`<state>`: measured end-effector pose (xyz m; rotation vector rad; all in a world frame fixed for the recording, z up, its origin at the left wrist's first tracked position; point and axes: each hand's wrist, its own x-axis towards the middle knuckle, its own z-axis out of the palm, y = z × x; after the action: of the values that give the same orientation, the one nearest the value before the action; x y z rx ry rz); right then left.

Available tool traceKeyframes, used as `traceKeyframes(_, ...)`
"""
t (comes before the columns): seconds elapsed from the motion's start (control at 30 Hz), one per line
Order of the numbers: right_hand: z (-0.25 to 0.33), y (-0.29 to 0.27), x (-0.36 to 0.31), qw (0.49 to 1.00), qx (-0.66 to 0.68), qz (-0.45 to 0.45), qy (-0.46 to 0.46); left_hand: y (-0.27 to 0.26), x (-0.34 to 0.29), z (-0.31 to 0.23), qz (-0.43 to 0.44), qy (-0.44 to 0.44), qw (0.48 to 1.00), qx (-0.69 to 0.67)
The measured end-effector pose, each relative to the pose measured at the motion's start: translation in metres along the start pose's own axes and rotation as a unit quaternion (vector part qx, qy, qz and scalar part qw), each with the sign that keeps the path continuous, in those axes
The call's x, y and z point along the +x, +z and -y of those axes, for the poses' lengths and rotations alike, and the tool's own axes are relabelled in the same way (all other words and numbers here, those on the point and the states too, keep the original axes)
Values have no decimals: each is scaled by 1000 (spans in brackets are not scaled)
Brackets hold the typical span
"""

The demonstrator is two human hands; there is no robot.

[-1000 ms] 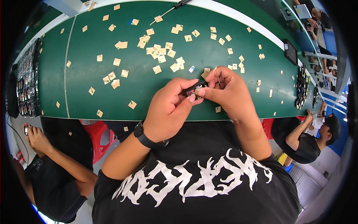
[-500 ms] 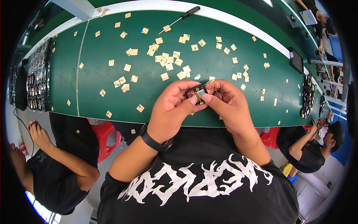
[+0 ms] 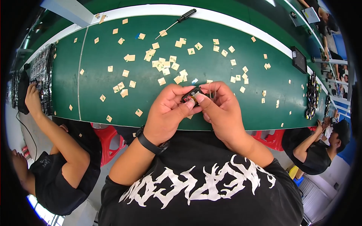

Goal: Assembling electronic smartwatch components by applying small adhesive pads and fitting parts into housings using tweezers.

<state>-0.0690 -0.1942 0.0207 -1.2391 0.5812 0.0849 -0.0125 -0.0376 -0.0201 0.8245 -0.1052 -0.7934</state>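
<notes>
Above the table's near edge, my left hand (image 3: 164, 111) grips a small black-cased electronic device (image 3: 187, 98) by its side, thumb on the open face. Red and yellow parts show inside the case; the rest is covered by fingers. My right hand (image 3: 223, 109) closes on the device's other side, its thumb pressed onto the inner parts. Thin metal prongs, seemingly tweezers (image 3: 214, 91), stick up between the right fingers. A small blue-and-white piece (image 3: 194, 81) lies just beyond the device.
Many tan paper squares (image 3: 161, 64) are scattered over the green table (image 3: 102, 75). A black-handled screwdriver (image 3: 186, 15) lies at the far edge. Trays of parts (image 3: 40, 81) stand at left, dark devices (image 3: 312, 96) are piled at right. Co-workers sit on both sides.
My hands have shifted slightly left in the picture, and the device is tilted more, with my right thumb covering more of it. The left co-worker's hand has reached up to the trays.
</notes>
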Motion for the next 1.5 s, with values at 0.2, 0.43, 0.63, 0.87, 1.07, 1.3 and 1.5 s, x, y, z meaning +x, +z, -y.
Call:
traceKeyframes(0.2, 1, 2, -1, 1000, 10, -9, 0, 3, -2, 0, -3, 13, 1000, -5)
traceKeyframes(0.43, 8, -13, -6, 997, 4, 25, 67, 21, -9, 10, -72, 36, 994, 78)
traceKeyframes(0.63, -1, -24, -2, 998, -13, 57, 23, 21, -5, 3, -66, -9, 992, 108)
traceKeyframes(0.87, 18, -28, -14, 998, -20, 59, 26, 33, -12, -20, -20, -28, 994, 105)
traceKeyframes(1.07, 18, -42, -22, 996, -23, 71, -51, 39, -20, -35, 56, 2, 978, 199)
traceKeyframes(1.3, 24, -56, -22, 995, -51, 58, -66, 36, -15, -28, -11, 69, 968, 240)
traceKeyframes(1.5, 38, -116, -34, 999, 21, -9, -29, -45, -34, -82, -323, 157, 813, 457)
